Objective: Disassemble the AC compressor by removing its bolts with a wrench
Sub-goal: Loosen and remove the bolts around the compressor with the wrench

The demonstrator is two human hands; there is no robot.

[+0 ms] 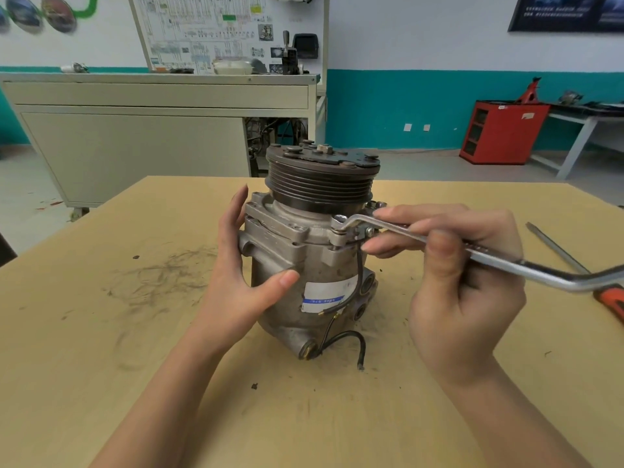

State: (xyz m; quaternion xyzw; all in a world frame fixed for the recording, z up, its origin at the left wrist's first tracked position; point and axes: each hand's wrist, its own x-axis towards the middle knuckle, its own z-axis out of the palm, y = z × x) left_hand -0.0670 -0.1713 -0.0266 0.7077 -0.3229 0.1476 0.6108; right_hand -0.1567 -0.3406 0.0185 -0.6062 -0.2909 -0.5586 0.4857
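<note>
- ac compressor (304,271): upright at the middle of the wooden table (101,349), grooved pulley (320,187) on top, blue-and-white label (324,293) facing the camera.
- black wire (349,337): runs down the front and curls onto the table.
- wrench (486,256): offset ring type, its ring end seated over a bolt (339,221) on the right front flange.
- right hand (466,285): fingers wrapped round the wrench shank, forefinger stretched toward the ring end; it hides the flange's right edge.
- left hand (236,278): fingers straight against the housing's left side, thumb laid across the front.
- screwdriver (553,246) and orange-handled tool (613,304): on the table at far right, partly behind the wrench.
- dark smudges (162,271): left of the compressor.
- behind: grey cabinet (135,150), wiring chart board (223,32), red cabinet (503,133).
</note>
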